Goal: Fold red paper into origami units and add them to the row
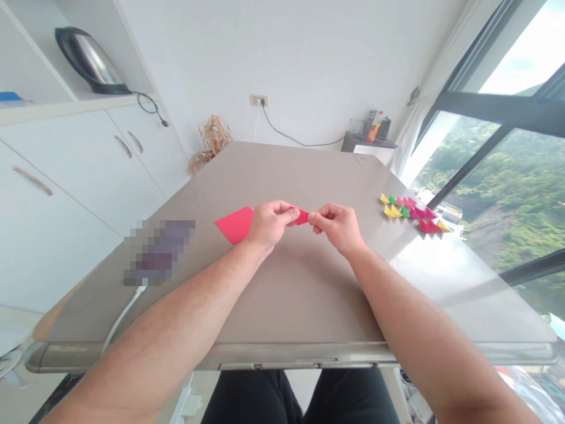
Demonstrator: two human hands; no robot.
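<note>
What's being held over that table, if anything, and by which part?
A small red piece, apparently folded paper, is pinched at opposite ends: the left grip has its left end, the right grip its right.

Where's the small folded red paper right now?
Head view, near the centre: the folded red paper is pinched between the left hand and right hand, to the right of the flat red sheet on the table.

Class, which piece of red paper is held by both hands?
The small red piece, pinched by the left hand and the right hand. The larger red paper lies on the table, partly hidden by the left hand.
</note>
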